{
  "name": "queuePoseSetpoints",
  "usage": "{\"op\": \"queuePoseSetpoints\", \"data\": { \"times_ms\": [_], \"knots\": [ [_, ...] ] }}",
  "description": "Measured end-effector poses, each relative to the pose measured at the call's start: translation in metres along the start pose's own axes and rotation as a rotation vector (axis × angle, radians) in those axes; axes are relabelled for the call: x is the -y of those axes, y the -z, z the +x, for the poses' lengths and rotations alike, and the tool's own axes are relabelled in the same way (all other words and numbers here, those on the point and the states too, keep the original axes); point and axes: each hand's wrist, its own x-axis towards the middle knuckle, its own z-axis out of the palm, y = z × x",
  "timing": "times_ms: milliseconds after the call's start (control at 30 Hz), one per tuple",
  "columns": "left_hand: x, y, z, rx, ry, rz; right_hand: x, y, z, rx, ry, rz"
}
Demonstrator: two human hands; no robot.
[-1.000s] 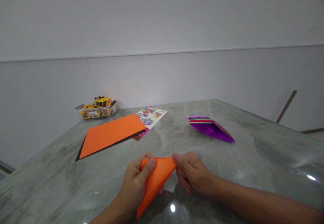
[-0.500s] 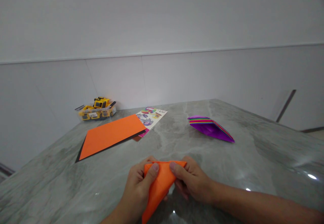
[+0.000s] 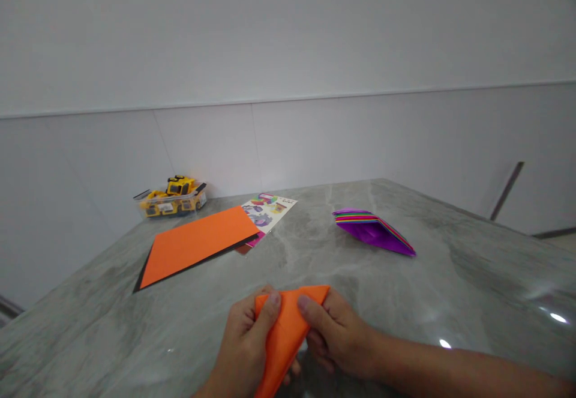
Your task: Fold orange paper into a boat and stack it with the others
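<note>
Folded paper (image 3: pixel 285 333), bottom centre of frame. Left hand (image 3: pixel 245 341) and right hand (image 3: pixel 338 333) both pinched closed on it, thumbs on top.

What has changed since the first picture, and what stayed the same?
The right hand shifted its grip on the folded orange paper: its thumb moved inward from the right corner onto the front face. The left hand kept hold. The flat orange sheet, purple stack and toy box stayed put.

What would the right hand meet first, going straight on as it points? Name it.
Past the folded orange paper it pinches, the right hand would likely meet the left hand first, though depth is unclear.
</note>
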Motion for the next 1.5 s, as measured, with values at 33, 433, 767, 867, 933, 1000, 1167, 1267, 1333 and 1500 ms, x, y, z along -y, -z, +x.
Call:
{"op": "queuePoseSetpoints", "data": {
  "times_ms": [33,433,767,867,933,1000,1167,1267,1333,1500],
  "knots": [
    [0.001,-0.001,0.0,-0.016,-0.003,-0.005,0.0,0.0,0.001,-0.007,-0.002,0.006],
    [-0.008,0.009,0.006,0.192,-0.128,-0.012,0.006,0.003,-0.002,0.108,-0.033,0.093],
    [-0.012,0.016,0.011,0.382,-0.134,0.075,0.0,0.019,0.006,0.037,-0.034,-0.061],
    [-0.016,0.011,0.009,0.469,-0.123,0.021,-0.001,0.022,0.004,0.073,-0.016,-0.142],
    [-0.017,0.011,0.008,0.511,-0.141,0.014,-0.002,0.023,0.003,0.073,0.0,-0.17],
    [-0.016,0.012,0.009,0.495,-0.171,0.023,-0.002,0.024,0.002,0.058,0.031,-0.226],
    [-0.013,0.017,0.011,0.476,-0.174,0.098,0.004,0.024,0.0,0.086,0.093,-0.392],
    [-0.016,0.016,0.01,0.575,-0.171,0.181,0.007,0.024,-0.001,0.174,0.127,-0.435],
    [-0.018,0.016,0.008,0.632,-0.17,0.235,0.006,0.023,-0.001,0.225,0.129,-0.436],
    [-0.016,0.018,0.005,0.571,-0.103,0.225,0.008,0.022,-0.001,0.221,0.075,-0.437]
  ]
}}
